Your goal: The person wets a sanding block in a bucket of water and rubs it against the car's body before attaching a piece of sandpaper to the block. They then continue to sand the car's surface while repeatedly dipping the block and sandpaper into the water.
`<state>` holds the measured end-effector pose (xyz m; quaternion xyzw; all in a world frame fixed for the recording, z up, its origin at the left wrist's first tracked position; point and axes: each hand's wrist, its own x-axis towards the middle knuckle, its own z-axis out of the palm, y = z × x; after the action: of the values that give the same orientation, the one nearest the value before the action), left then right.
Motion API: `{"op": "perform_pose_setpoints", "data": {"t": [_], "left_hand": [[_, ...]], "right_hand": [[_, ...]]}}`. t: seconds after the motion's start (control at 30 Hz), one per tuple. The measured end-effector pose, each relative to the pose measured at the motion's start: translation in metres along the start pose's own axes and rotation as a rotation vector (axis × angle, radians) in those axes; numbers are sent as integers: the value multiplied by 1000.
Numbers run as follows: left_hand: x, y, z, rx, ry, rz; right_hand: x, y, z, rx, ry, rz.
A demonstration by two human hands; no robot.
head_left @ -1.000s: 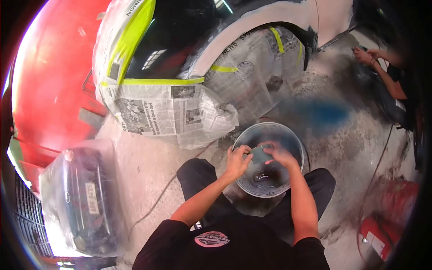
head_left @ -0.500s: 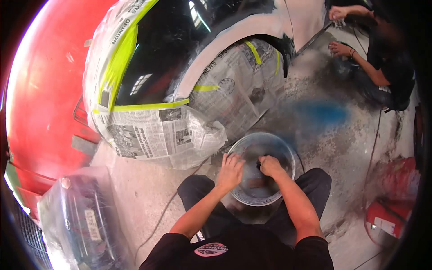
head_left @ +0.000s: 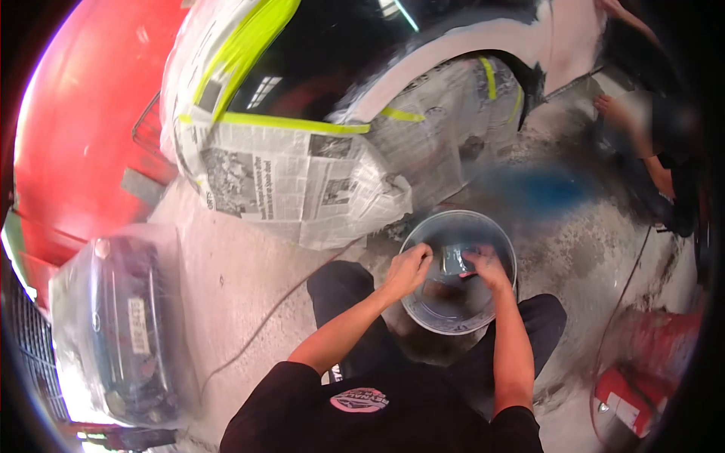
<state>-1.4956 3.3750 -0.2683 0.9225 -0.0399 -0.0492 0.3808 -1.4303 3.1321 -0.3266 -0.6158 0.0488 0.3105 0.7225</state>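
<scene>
A round bucket (head_left: 414, 308) of dark water stands between my knees. Over its left side is my left hand (head_left: 410, 268), fingers curled with the tips pressed together; whether anything small is pinched there is hidden. My right hand (head_left: 489, 266) reaches inside the right half of the bucket, its fingers and thumb on a flat, shiny, wet-looking grey piece (head_left: 455, 260), possibly sandpaper. Below that piece a brownish patch (head_left: 438, 291) shows in the water, too blurred to identify.
Ahead is a car panel (head_left: 325, 60) with newspaper (head_left: 302, 189) and yellow tape (head_left: 294, 123). A plastic-wrapped bumper (head_left: 136, 325) lies left, by a red car (head_left: 83, 128). A cable (head_left: 260, 325) crosses the floor. Another person's hand (head_left: 613, 109) is upper right; red container (head_left: 630, 396) lower right.
The view has shifted, moving the car panel to the right. My left fingers, spread before, are now curled together. A dark item in my right hand gives way to the shiny flat piece.
</scene>
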Motion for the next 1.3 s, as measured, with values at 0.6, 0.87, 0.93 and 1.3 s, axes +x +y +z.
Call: {"op": "perform_pose_setpoints", "data": {"t": [0.6, 0.87, 0.93, 1.3], "left_hand": [[-2, -13, -5, -99, 26, 161], [3, -30, 5, -26, 76, 248], [2, -31, 3, -51, 71, 285], [2, -39, 7, 105, -19, 378]], "right_hand": [[-18, 19, 48, 160, 82, 72], [-17, -10, 84, -802, 717, -670], [-6, -71, 108, -909, 757, -858], [69, -271, 234, -1065, 753, -1291]]}}
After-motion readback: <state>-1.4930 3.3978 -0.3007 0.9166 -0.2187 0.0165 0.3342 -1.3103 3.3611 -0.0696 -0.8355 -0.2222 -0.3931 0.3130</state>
